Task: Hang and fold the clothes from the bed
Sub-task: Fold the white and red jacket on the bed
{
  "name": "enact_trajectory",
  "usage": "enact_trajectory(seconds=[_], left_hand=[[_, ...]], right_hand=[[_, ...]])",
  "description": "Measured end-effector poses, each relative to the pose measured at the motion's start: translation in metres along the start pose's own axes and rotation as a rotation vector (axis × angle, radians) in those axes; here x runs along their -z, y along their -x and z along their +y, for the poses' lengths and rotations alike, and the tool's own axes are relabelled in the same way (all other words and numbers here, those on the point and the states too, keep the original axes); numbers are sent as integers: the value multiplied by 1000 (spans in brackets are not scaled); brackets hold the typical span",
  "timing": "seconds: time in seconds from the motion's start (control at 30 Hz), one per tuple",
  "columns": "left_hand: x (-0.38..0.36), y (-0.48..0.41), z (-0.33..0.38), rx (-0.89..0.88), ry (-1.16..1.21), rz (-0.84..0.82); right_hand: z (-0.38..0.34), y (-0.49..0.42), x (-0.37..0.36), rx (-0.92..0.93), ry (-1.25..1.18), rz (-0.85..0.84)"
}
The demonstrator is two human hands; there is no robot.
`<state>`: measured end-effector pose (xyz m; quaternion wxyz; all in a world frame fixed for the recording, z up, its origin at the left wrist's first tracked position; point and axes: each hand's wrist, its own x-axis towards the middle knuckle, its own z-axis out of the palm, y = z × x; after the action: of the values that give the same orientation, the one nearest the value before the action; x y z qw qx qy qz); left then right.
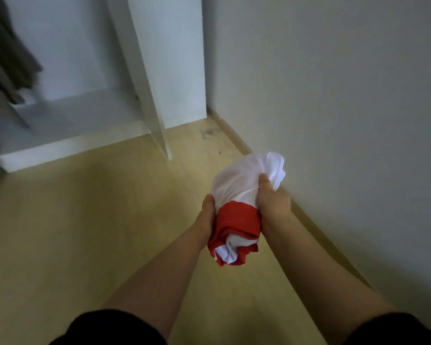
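Between both hands, above the wooden floor (85, 232), sits a bunched red-and-white garment (237, 207). Left hand (208, 215) and right hand (271, 202) each grip a side of it. Beyond stand a white wardrobe (169, 58) with a grey hanging cloth (8, 53), and a wall (334, 95).

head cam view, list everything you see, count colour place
clothes bundle: one, white and red, centre right, between both hands
hanging garment: one, grey, top left in wardrobe
wardrobe: one, white, upper left
floor: one, light wood, middle
wall: one, white, right
skirting board: one, light wood, under wall
sleeves: two, black, bottom edge
left hand: one, grips bundle's left side
right hand: one, grips bundle's right side
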<state>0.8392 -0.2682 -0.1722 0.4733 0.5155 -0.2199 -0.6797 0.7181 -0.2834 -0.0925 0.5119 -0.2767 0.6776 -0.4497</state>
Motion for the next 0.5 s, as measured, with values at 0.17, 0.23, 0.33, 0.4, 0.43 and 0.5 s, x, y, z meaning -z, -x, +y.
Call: enact_trajectory(seconds=[0.17, 0.23, 0.33, 0.4, 0.43, 0.5], left_hand=[[19, 29, 94, -64, -18, 82], [21, 54, 152, -84, -65, 99], [21, 105, 249, -103, -113, 98], [18, 145, 315, -79, -77, 80], [16, 168, 348, -77, -41, 60], [13, 214, 413, -67, 61, -32]], right_hand=[[-75, 33, -53, 21, 19, -86], [-123, 57, -70, 6, 10, -141], [-213, 104, -93, -42, -24, -211], [-282, 139, -105, -38, -48, -244], [-318, 157, -111, -34, -67, -280], [-386, 194, -124, -36, -116, -362]])
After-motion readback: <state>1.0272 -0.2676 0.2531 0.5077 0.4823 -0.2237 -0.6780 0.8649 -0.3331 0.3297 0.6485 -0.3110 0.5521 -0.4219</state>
